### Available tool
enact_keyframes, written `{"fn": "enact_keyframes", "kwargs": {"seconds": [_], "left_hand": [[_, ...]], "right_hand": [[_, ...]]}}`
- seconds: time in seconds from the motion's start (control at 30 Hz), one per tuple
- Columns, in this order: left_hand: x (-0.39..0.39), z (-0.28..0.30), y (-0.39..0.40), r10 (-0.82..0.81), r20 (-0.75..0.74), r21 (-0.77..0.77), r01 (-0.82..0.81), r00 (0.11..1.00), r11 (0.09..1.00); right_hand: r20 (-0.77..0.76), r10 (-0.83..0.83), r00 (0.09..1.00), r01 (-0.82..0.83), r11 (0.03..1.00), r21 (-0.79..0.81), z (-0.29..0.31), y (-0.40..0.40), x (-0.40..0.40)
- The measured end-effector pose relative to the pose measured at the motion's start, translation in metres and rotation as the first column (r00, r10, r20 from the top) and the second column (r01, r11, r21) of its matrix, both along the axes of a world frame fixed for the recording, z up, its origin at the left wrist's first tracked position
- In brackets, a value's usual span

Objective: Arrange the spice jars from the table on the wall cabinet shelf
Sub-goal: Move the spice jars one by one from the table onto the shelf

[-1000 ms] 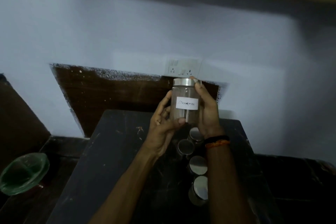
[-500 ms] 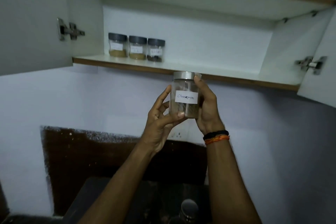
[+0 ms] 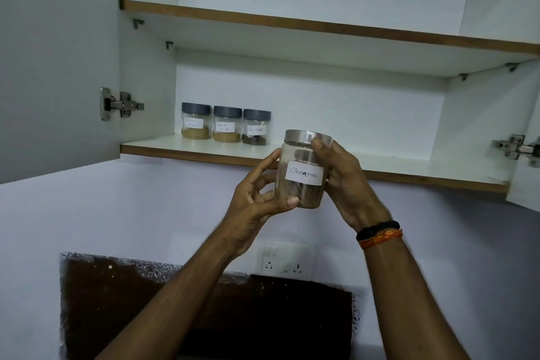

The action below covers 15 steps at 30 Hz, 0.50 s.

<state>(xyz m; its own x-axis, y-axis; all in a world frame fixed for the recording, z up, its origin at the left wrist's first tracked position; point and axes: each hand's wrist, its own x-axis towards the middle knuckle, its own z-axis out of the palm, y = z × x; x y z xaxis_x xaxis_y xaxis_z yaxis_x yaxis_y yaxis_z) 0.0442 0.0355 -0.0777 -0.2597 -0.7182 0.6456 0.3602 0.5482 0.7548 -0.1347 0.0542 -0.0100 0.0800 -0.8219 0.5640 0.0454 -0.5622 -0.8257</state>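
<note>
Right now the fingers [image 3: 320, 143] of the right hand [image 3: 347, 181] are curled over the steel lid and down the far side of the cinnamon jar [image 3: 302, 172], while the left hand [image 3: 257, 201] props it from the other side, thumb pressed against the lower front of the glass and the remaining fingers spread loosely behind, so both hands are clamped on the one jar. It stands upright between them, long axis vertical, label facing the person, with dark sticks settled in the bottom. What the next move hangs on, as I judge it, is this: the jar's base sits below the front lip of the lower shelf [image 3: 187, 152], and the jar is out in front of that edge, so it needs to rise and then go forward before it can be set down. The open stretch of shelf lies up and just left of the jar, beside the three dark-lidded jars [image 3: 226, 125] lined up at the left end, the nearest of them close to the left hand's side. The right hand holds the top and looks better placed to carry it in. Farther out, the cabinet doors stand open at both sides, and an upper shelf [image 3: 321, 24] runs above. Compared with half a second ago, the grip is unchanged but the jar has been lifted nearer the shelf edge, and the view has tilted upward so the counter has dropped out of sight.
</note>
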Motion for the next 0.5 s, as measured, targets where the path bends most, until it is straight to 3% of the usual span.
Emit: {"fn": "enact_keyframes", "kwargs": {"seconds": [0.23,0.4,0.5], "left_hand": [[0.013,0.055,-0.033,0.171,0.196,-0.190,-0.133,0.966,0.973],[0.020,0.091,-0.061,0.285,0.237,-0.285,-0.214,0.929,0.934],[0.023,0.106,-0.077,0.412,0.357,-0.387,-0.269,0.838,0.882]], "right_hand": [[-0.111,0.002,0.994,-0.007,0.999,-0.041,0.049,-0.029,-0.012],[-0.190,-0.008,0.982,-0.005,0.998,-0.068,0.078,-0.061,-0.019],[-0.192,-0.035,0.981,0.021,0.997,-0.077,0.088,-0.083,-0.021]]}}
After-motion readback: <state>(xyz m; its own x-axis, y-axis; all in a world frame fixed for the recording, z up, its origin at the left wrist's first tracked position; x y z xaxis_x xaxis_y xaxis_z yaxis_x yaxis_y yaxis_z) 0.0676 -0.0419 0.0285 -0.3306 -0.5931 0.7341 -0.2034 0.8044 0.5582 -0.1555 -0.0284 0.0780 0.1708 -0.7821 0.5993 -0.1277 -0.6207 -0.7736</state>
